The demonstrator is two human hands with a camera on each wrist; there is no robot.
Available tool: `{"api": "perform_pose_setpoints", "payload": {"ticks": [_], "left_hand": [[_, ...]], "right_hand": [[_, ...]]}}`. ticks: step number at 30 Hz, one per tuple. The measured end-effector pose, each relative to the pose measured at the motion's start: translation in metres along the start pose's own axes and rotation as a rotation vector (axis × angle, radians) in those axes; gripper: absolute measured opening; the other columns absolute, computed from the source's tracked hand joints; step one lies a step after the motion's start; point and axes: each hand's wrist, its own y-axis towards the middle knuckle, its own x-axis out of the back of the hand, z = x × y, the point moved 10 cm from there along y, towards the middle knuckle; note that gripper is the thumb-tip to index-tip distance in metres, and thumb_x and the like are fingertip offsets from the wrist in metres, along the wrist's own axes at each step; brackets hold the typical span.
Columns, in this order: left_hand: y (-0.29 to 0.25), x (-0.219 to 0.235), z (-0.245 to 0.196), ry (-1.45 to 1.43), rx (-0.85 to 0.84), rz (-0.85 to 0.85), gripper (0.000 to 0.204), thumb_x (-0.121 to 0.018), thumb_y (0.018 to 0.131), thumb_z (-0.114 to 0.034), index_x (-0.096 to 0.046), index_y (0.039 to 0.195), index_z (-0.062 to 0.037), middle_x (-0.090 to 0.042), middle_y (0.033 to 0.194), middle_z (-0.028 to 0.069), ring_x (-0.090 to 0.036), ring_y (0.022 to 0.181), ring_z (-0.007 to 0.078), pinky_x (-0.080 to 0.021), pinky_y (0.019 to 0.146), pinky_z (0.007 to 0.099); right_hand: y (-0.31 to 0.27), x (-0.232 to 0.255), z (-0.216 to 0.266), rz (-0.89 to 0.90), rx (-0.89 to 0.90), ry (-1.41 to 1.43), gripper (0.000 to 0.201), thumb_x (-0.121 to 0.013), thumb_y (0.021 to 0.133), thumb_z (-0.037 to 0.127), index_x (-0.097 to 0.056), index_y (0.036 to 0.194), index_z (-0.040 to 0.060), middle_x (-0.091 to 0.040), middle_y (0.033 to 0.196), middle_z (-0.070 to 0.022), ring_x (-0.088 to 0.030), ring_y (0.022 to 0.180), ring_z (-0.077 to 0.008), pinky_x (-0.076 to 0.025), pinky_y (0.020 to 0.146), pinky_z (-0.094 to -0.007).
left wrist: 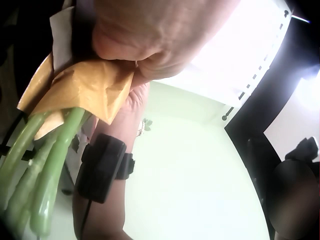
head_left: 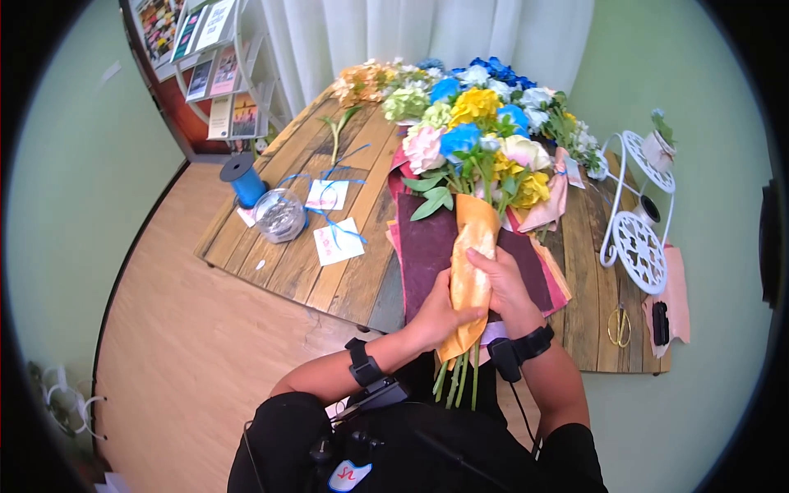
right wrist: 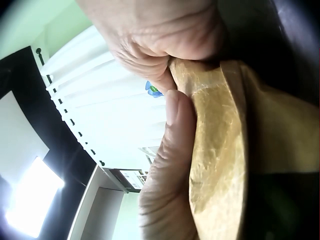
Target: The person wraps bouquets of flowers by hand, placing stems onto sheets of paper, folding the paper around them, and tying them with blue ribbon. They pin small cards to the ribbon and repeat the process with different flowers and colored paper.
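Observation:
Both hands hold a bouquet of artificial-looking flowers whose stems are rolled in crinkled golden-orange wrapping paper (head_left: 474,234). My left hand (head_left: 440,316) grips the lower part of the roll, its thumb across the front. Slightly higher, my right hand (head_left: 507,286) holds the other side, thumb along the paper; its hidden fingers are behind. Green stems (head_left: 460,382) stick out below, also seen as thick cut stems (left wrist: 55,170) in the left wrist view. Above the paper spread a pink bloom (head_left: 425,149), a blue one (head_left: 460,141) and yellow ones (head_left: 532,189).
Dark purple wrapping sheets (head_left: 427,246) lie under the bouquet on the wooden table (head_left: 288,263). More flowers (head_left: 366,82) crowd the back. To the left are a blue ribbon spool (head_left: 244,181), a glass bowl (head_left: 279,216) and cards (head_left: 339,241); rightward, a white stand (head_left: 640,252) and scissors (head_left: 619,327).

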Motion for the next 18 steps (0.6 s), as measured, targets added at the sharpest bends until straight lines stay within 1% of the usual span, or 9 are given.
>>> {"api": "perform_pose_setpoints", "payload": {"ticks": [1,3,6,8,11,12,14,16,18], "left_hand": [[-0.005,0.0,-0.002,0.099,-0.028,0.006,0.065,-0.072,0.074,-0.007,-0.028,0.121,0.0009,-0.048,0.11,0.0115,-0.049,0.106,0.0182,-0.044,0.088,0.0303],[-0.017,-0.002,0.012,0.283,0.141,0.123,0.071,-0.073,0.074,-0.013,-0.024,0.123,0.0015,-0.047,0.112,0.0137,-0.046,0.109,0.0191,-0.042,0.091,0.0301],[-0.023,-0.001,0.01,0.416,0.053,0.199,0.071,-0.073,0.074,-0.017,-0.024,0.122,0.0008,-0.05,0.108,0.0143,-0.054,0.098,0.018,-0.049,0.081,0.0298],[-0.045,-0.017,0.008,0.453,0.339,0.515,0.057,-0.068,0.079,-0.03,-0.036,0.115,0.0014,-0.057,0.092,0.0134,-0.062,0.075,0.0168,-0.054,0.063,0.0287],[-0.047,0.006,-0.005,0.751,0.54,0.647,0.052,-0.059,0.082,-0.045,-0.05,0.101,0.0029,-0.06,0.073,0.0117,-0.061,0.055,0.0166,-0.053,0.05,0.0274],[-0.033,0.021,-0.022,0.776,0.429,0.55,0.055,-0.053,0.083,-0.052,-0.056,0.089,0.0033,-0.059,0.065,0.0116,-0.062,0.054,0.0181,-0.052,0.052,0.0267],[0.005,0.069,-0.07,0.894,0.166,0.181,0.046,-0.058,0.083,-0.044,-0.059,0.088,0.0018,-0.061,0.068,0.0119,-0.062,0.057,0.0159,-0.049,0.051,0.029],[0.022,0.125,-0.126,1.427,-0.22,-0.349,0.037,-0.062,0.08,-0.033,-0.059,0.086,0.0031,-0.063,0.078,0.0188,-0.063,0.068,0.0295,-0.048,0.061,0.0392],[0.027,0.181,-0.145,1.689,-0.282,-0.702,0.039,-0.064,0.077,-0.033,-0.059,0.083,0.0054,-0.063,0.078,0.0217,-0.062,0.076,0.036,-0.05,0.067,0.0406]], "right_hand": [[0.001,0.003,0.001,-0.016,0.025,0.002,0.027,-0.063,0.081,0.006,-0.051,0.104,-0.0002,-0.059,0.091,-0.008,-0.061,0.077,-0.017,-0.052,0.069,-0.0308],[0.005,0.004,0.003,-0.001,0.045,0.017,0.028,-0.062,0.081,0.006,-0.051,0.106,0.0002,-0.059,0.091,-0.0076,-0.06,0.076,-0.017,-0.052,0.068,-0.0305],[0.006,0.003,0.003,-0.002,0.028,0.019,0.029,-0.062,0.081,0.006,-0.05,0.107,0.0004,-0.059,0.091,-0.0078,-0.06,0.076,-0.0172,-0.052,0.068,-0.0305],[0.005,0.006,0.005,-0.019,0.061,0.028,0.029,-0.061,0.082,0.006,-0.049,0.107,0.0004,-0.059,0.091,-0.0082,-0.061,0.076,-0.0176,-0.052,0.068,-0.0312],[0.003,0.008,0.008,-0.037,0.068,0.018,0.028,-0.06,0.083,0.006,-0.048,0.107,0.0,-0.059,0.092,-0.0087,-0.061,0.077,-0.0181,-0.052,0.068,-0.0321],[0.003,0.01,0.007,-0.031,0.066,0.017,0.028,-0.06,0.083,0.005,-0.048,0.108,0.0001,-0.059,0.092,-0.0091,-0.061,0.077,-0.0185,-0.052,0.068,-0.0327],[0.002,0.009,0.006,-0.037,0.062,0.013,0.028,-0.06,0.083,0.005,-0.048,0.108,0.0003,-0.059,0.092,-0.0092,-0.061,0.077,-0.0186,-0.052,0.068,-0.0326],[0.002,0.009,0.005,-0.042,0.062,0.01,0.028,-0.06,0.083,0.005,-0.048,0.108,0.0004,-0.059,0.093,-0.0093,-0.061,0.077,-0.0186,-0.052,0.068,-0.0326],[0.003,0.009,0.003,-0.041,0.056,-0.003,0.029,-0.06,0.083,0.005,-0.048,0.109,0.0004,-0.058,0.093,-0.0092,-0.061,0.077,-0.0187,-0.052,0.068,-0.033]]}}
